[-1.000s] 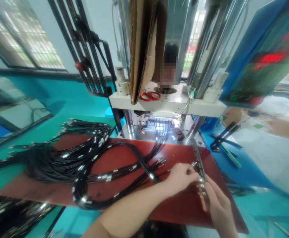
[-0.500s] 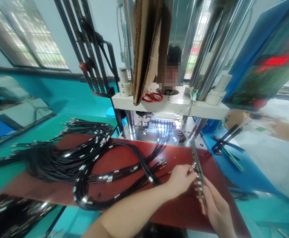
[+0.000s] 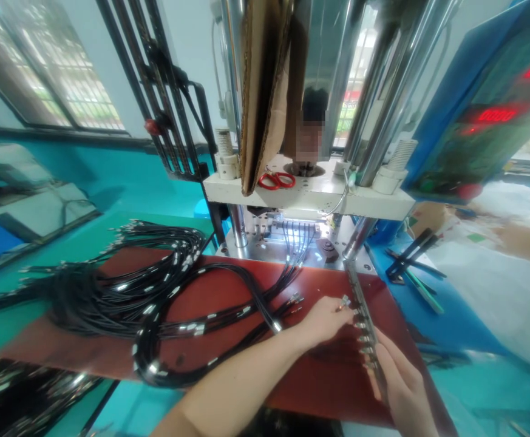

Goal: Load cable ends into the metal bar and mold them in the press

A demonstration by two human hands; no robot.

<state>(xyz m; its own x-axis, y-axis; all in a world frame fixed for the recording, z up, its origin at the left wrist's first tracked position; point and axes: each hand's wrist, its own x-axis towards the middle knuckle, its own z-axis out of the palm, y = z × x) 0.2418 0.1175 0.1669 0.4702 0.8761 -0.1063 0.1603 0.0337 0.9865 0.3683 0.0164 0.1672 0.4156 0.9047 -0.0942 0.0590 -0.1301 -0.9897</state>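
Observation:
My right hand (image 3: 399,379) is wrapped round the lower part of a long narrow metal bar (image 3: 363,309), tilted, with several small metal fittings along its left side. Just left of the bar, my left hand (image 3: 326,321) is closed in a pinch on a small metal connector (image 3: 345,301). That connector stands slightly apart from the bar's edge. Beside my left wrist lie black cables (image 3: 241,337) with silvery ends, looped on the red-brown board (image 3: 319,388). Part of the bar is hidden by my right fingers.
A press (image 3: 310,200) stands ahead, with several cables running into its lit lower plate. Red-handled scissors (image 3: 276,180) and cardboard (image 3: 265,103) rest on it. A large cable bundle (image 3: 96,297) lies left. Cutting tools (image 3: 413,261) and a control box (image 3: 478,115) are right.
My left hand has drawn slightly left and up from the bar, with the small connector now showing between its fingertips. My right hand keeps its hold on the bar.

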